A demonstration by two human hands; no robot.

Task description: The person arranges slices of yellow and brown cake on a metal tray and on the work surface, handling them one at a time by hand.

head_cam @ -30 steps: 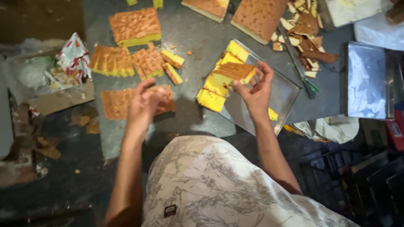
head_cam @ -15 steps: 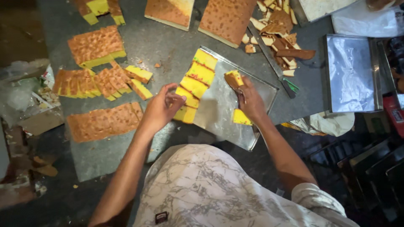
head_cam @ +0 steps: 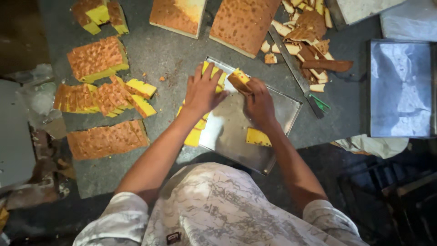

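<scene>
Two hands over steel tray (head_cam: 273,150): left hand (head_cam: 202,91) fingers spread on cake row (head_cam: 193,136); right hand (head_cam: 259,102) fingers gripping one cake slice (head_cam: 239,79).

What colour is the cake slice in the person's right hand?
Yellow with a brown crust, held by the right hand; cake slice, head view.

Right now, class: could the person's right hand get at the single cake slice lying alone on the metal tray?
Probably yes: the right hand holds a cake piece, but the lone slice lies uncovered on the tray beside its wrist.

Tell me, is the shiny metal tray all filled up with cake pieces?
No, most of the metal tray shows bare; one cake piece lies alone on it.
</scene>
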